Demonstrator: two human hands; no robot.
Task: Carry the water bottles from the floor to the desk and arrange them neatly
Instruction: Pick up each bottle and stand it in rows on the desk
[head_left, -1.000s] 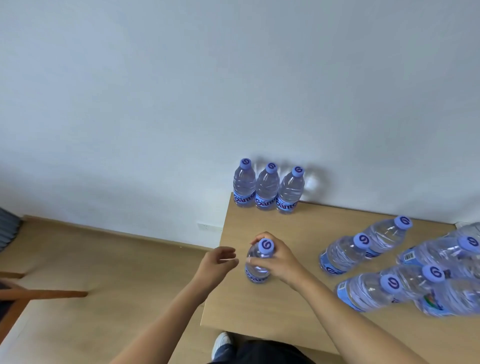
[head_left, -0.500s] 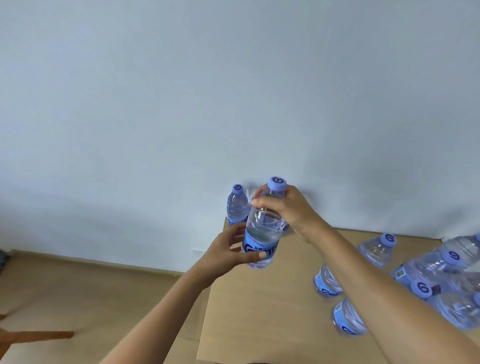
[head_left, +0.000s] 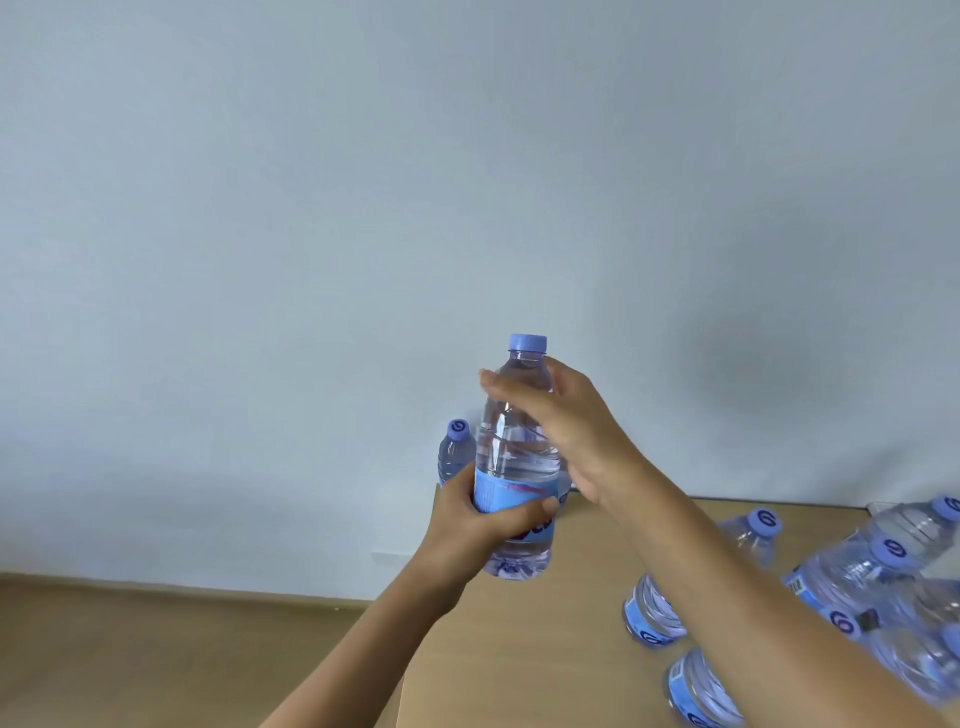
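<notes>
A clear water bottle (head_left: 514, 452) with a blue cap and blue label is held upright in the air over the far left corner of the wooden desk (head_left: 519, 649). My left hand (head_left: 478, 530) grips it round the label, near the base. My right hand (head_left: 571, 431) wraps the upper body just below the neck; its fingertips are blurred. Behind the held bottle, another bottle (head_left: 454, 457) stands against the wall, mostly hidden. Several more bottles (head_left: 652, 618) lie on their sides on the right of the desk, partly covered by my right forearm.
A plain pale wall (head_left: 467, 208) runs right behind the desk. Left of the desk lies wooden floor (head_left: 156, 649). The desk's left edge is directly under my left forearm. The lying bottles (head_left: 857, 571) crowd the right edge of the view.
The bottle was lifted off the desk and raised toward the wall. My left hand took hold of its lower part, and my right hand slid from the cap to the shoulder.
</notes>
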